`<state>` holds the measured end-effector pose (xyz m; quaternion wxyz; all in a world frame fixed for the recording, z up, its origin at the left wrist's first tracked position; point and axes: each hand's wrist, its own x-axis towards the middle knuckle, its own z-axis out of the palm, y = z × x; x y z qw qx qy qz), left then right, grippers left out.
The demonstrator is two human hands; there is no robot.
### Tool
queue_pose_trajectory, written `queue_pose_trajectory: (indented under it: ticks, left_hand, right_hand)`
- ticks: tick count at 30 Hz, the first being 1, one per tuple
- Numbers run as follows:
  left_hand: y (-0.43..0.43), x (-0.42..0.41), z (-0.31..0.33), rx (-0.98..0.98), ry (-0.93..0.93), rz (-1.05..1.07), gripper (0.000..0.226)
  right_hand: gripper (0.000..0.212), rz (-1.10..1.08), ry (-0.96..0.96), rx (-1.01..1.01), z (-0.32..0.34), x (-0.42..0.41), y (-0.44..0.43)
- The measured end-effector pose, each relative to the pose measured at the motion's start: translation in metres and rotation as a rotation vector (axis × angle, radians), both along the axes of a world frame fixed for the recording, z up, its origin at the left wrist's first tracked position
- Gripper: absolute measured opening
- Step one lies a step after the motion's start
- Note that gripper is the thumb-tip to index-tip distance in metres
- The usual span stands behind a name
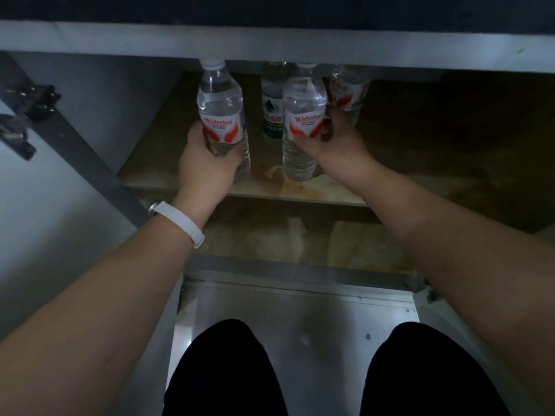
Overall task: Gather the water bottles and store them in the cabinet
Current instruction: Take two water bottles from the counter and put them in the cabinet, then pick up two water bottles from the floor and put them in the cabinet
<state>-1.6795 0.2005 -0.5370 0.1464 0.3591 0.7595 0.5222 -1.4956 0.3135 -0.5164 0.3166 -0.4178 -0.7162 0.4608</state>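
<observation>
Inside the open cabinet, my left hand (207, 163) grips a clear water bottle with a red and white label (220, 112) round its lower half, upright over the stained shelf (168, 178). My right hand (336, 139) holds a second red-labelled bottle (303, 115) from its right side; its base is at the shelf's front. Behind them stand a green-labelled bottle (271, 109) and another red-labelled bottle (350, 88), their tops hidden by the cabinet's upper rail (270, 43).
The open cabinet door with its hinge (27, 115) stands at the left. A lower shelf (300, 241) lies below the stained one. My knees in dark trousers (228, 370) are over a shiny floor plate (300, 313).
</observation>
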Motion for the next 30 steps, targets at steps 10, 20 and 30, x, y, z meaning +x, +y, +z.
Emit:
queue_pose_trajectory:
  ticks: [10, 20, 30]
  left_hand:
    - [-0.055, 0.042, -0.011, -0.123, 0.442, -0.188, 0.055]
    - [-0.069, 0.072, -0.001, -0.208, 0.981, -0.377, 0.05]
    - [-0.104, 0.099, 0.095, -0.429, 0.904, -0.52, 0.05]
  right_hand:
    - [0.055, 0.089, -0.41, 0.438, -0.003, 0.054, -0.043]
    - [0.055, 0.239, -0.692, 0.781, 0.004, 0.089, -0.065]
    - [0.056, 0.333, -0.879, 0.567, 0.09, 0.117, -0.107]
